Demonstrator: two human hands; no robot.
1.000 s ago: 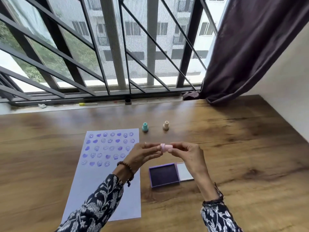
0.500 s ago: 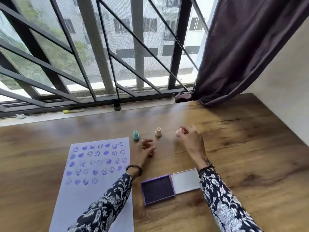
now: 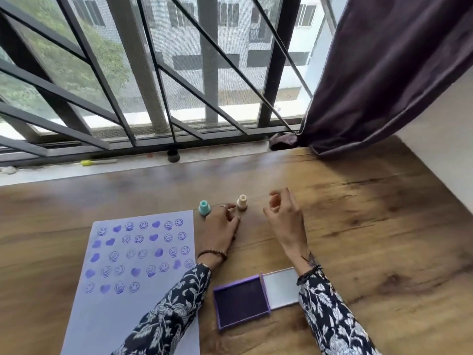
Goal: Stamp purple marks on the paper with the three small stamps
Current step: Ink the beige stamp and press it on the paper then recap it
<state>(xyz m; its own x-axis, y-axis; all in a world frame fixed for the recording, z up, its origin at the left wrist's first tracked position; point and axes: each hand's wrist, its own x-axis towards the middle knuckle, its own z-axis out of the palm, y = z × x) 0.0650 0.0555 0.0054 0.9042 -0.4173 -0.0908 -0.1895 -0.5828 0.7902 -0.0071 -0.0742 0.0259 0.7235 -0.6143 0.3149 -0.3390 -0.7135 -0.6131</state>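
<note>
The white paper lies at the left, its upper half covered with rows of purple smileys and hearts. Beyond its top right corner stand a teal stamp and a beige stamp, both upright. My left hand rests on the table between them, fingers loose and holding nothing, fingertips close to the beige stamp. My right hand hovers right of the beige stamp with its fingers curled. The pink stamp is not visible, and the curled fingers hide whether it is inside them.
An open purple ink pad with its grey lid folded out lies near the front, between my forearms. The wooden table runs back to a barred window. A dark curtain hangs at the right.
Both hands held the pink stamp above the ink pad, then parted. My right hand carried it back beside the beige stamp. My left hand dropped to the table between the teal and beige stamps.
</note>
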